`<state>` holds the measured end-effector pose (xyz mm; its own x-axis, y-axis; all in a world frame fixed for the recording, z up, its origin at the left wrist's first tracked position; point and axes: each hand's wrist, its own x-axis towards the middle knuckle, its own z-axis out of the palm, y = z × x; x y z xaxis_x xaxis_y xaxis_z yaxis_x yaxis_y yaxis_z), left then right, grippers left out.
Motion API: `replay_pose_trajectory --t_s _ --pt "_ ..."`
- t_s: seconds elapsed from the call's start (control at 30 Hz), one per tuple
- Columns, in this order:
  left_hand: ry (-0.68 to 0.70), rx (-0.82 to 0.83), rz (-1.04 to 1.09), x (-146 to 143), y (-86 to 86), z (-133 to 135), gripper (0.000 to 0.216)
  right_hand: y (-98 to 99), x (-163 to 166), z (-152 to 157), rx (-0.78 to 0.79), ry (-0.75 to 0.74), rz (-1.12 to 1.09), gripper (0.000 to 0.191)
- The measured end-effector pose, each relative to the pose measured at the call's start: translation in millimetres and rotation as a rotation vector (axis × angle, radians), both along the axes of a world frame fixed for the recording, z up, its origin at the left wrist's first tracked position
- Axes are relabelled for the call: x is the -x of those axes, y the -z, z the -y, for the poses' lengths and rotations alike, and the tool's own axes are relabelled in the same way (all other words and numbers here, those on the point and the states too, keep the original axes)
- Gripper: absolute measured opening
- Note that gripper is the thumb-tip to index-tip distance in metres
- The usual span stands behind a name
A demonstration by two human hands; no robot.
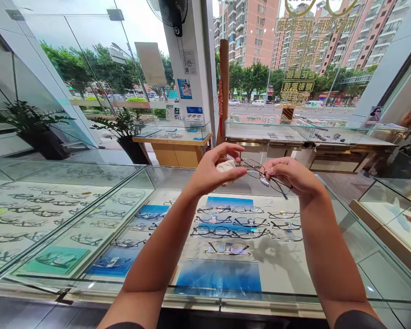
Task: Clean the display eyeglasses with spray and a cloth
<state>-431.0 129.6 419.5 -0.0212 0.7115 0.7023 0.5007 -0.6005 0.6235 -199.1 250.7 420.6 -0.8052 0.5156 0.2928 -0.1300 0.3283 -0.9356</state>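
Both my hands are raised over a glass display counter [332, 269]. A thin-framed pair of glasses [256, 170] is held between them. My right hand [291, 176] is closed in a pinch on the frame, with a temple arm sticking out below it. My left hand [214, 169] has a small white cloth [226, 167] tucked between thumb and fingers and presses it against one lens. Under the glass, straight below my hands, lie several pairs of glasses [231, 230] in rows on white and blue mats.
More glass showcases with glasses run to the left [55, 214] and across the aisle [270, 130]. A further case stands at the right [393, 214]. Potted plants [126, 132] and a wooden counter [174, 146] stand by the shop windows, with a wall fan [173, 13] above.
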Motion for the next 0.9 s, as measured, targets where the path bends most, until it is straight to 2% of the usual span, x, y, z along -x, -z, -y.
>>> replay_pose_trajectory --t_s 0.1,0.17,0.33,0.5,0.63,0.7,0.8,0.9 --pt "-0.086 -0.099 -0.281 -6 -6.9 14 0.053 -2.8 -3 2 -0.024 -0.032 0.026 0.016" --pt "-0.174 -0.188 -0.348 -11 -7.7 18 0.048 -4.2 -4 5 -0.044 -0.022 0.025 0.016" --pt "-0.269 -0.331 -0.365 -13 -5.1 15 0.044 -8.1 -6 15 -0.051 0.058 -0.047 0.016" --pt "-0.315 -0.348 -0.454 -9 -4.5 14 0.047 -8.2 -7 15 -0.009 0.053 -0.016 0.021" --pt "-0.378 -0.404 -0.405 -5 -6.2 15 0.043 -7.4 -6 16 -0.004 0.11 -0.103 0.028" --pt "-0.449 -0.467 -0.345 -2 -7.6 16 0.041 -7.8 -6 20 -0.064 0.162 -0.223 0.029" --pt "-0.551 -0.554 -0.273 2 -10.0 18 0.038 -8.1 -6 30 -0.254 0.278 -0.363 0.036" --pt "-0.574 -0.585 -0.246 2 -11.6 20 0.038 -7.6 -4 38 -0.442 0.413 -0.407 0.043"
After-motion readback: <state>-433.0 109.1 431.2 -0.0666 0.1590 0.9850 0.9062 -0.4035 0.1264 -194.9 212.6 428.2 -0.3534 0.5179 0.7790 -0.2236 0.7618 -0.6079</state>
